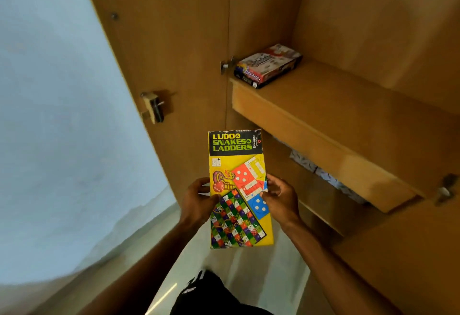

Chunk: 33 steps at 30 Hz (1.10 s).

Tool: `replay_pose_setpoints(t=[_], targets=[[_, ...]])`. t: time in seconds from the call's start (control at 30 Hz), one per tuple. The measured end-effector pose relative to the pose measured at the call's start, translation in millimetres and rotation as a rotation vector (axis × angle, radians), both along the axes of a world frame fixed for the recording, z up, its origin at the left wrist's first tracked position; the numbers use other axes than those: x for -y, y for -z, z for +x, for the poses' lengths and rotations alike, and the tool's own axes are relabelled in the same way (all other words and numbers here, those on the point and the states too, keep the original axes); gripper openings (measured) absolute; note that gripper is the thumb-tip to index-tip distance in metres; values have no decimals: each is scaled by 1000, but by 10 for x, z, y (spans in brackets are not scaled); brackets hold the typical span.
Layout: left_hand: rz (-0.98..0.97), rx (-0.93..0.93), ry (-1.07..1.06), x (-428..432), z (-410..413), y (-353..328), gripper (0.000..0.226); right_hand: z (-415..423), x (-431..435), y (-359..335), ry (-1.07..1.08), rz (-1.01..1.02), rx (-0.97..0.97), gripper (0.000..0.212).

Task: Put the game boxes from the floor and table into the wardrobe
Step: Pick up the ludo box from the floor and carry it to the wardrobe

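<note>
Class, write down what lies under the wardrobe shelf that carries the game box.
Under the shelf, only strips of white patterned items show. The shelf's front board covers the rest, so what they are cannot be told.

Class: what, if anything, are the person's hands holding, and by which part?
The yellow Ludo box, held by both hands: the left hand grips its left long edge, the right hand its right long edge, near the middle.
</note>
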State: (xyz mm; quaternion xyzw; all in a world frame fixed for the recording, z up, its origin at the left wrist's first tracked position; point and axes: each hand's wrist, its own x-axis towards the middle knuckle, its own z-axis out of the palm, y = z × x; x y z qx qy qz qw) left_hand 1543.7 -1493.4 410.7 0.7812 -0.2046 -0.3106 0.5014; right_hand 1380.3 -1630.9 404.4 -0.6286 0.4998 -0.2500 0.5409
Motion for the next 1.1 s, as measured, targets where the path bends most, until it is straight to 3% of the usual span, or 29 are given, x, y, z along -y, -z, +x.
replay_pose_setpoints(t=[0.33, 0.6, 0.73, 0.83, 0.9, 0.97, 1.03, 1.1], targets=[[-119, 90, 81, 2558, 1355, -217, 50, 1213, 2273, -311, 108, -101, 52, 40], [-205, 84, 248, 4133, 2088, -667, 55, 1988, 3758, -575, 166, 7, 169, 29], [-199, 72, 468, 4761, 2359, -816, 59, 2225, 4332, -788, 224, 4, 197, 29], [-113, 93, 738, 5109, 2528, -913, 84, 2335, 4703, -797, 246, 0, 183, 33], [-4, 235, 961, 5243, 2624, -970, 100, 2361, 4856, -787, 259, 1, 154, 47], [102, 458, 1140, 5360, 2720, -973, 107, 2354, 4952, -756, 246, -9, 132, 47], [143, 545, 1166, 5453, 2804, -935, 105, 2324, 5001, -717, 212, -23, 123, 40], [142, 538, 1043, 5483, 2877, -921, 83, 2277, 4985, -714, 147, -85, 106, 36]])
